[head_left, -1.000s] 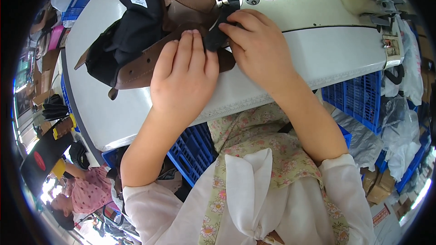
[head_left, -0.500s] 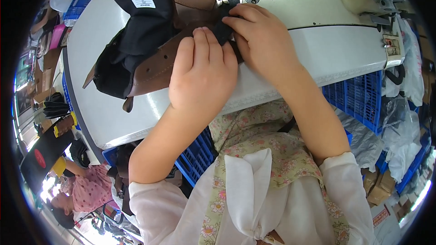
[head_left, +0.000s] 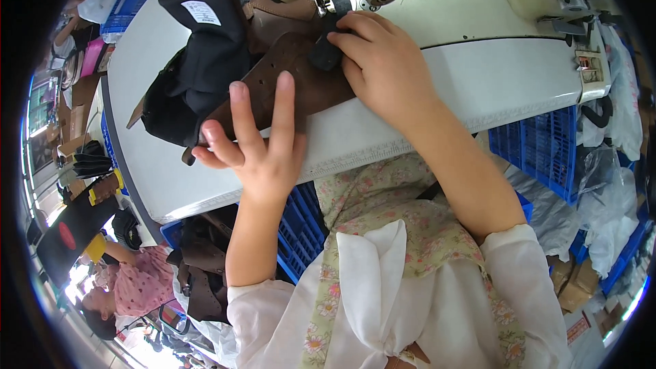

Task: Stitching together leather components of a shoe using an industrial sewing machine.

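Clearly, the left hand (head_left: 265,164) is spread, its fingers well apart and gripping nothing; they lie over the near edge of a brown leather piece (head_left: 311,72), though contact cannot be told. The right hand (head_left: 389,68) has its fingers bent and close together, tips against a black strip (head_left: 325,53); whether the thumb pinches it from below is hidden. The leather extends from beneath the left fingers to just below the right fingertips, with black lining (head_left: 208,61) beyond the left fingers. Just past the right fingertips, the strip runs to the presser foot (head_left: 324,1). Up and left of the left fingers, a white label (head_left: 201,13) on the lining bears dark print too small to read. Nearer the person than the right fingers, a measuring scale (head_left: 369,140) lines the table edge, its figures likewise illegible.
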Available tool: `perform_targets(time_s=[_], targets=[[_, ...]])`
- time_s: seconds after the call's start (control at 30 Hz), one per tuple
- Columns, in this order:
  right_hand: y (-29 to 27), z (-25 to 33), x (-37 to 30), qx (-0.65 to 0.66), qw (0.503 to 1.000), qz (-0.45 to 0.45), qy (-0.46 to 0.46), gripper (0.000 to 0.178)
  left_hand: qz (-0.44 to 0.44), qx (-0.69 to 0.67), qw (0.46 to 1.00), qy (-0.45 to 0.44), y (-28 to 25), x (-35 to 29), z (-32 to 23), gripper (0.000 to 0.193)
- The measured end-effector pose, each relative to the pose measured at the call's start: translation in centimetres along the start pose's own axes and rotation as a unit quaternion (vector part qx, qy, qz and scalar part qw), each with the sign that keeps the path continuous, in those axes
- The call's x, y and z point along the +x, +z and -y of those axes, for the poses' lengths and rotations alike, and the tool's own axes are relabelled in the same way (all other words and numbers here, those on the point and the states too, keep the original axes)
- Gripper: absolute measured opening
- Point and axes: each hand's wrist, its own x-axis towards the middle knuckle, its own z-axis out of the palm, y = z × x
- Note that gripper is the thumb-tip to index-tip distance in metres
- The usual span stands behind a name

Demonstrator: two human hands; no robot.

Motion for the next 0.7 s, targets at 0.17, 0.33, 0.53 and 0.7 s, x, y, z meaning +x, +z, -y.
perform_targets(time_s=[0.17,0.33,0.53,0.7], targets=[[-0.1,0.2,0.2,0.002,1.000,-0.003,-0.003,0.019,-0.124,0.020,0.990,0.072,2.2,2.3,1.7,0.045],[-0.1,0.2,-0.1,0.011,1.000,0.008,0.025,0.024,-0.036,0.067,0.986,0.147,0.5,5.1,2.0,0.045],[-0.1,0.2,0.0,0.013,0.999,0.008,0.033,0.024,0.027,0.046,0.977,0.207,-1.4,8.0,2.7,0.054],[-0.1,0.2,-0.1,0.016,1.000,-0.006,0.024,0.024,0.068,0.088,0.947,0.301,-2.5,9.2,3.5,0.032]])
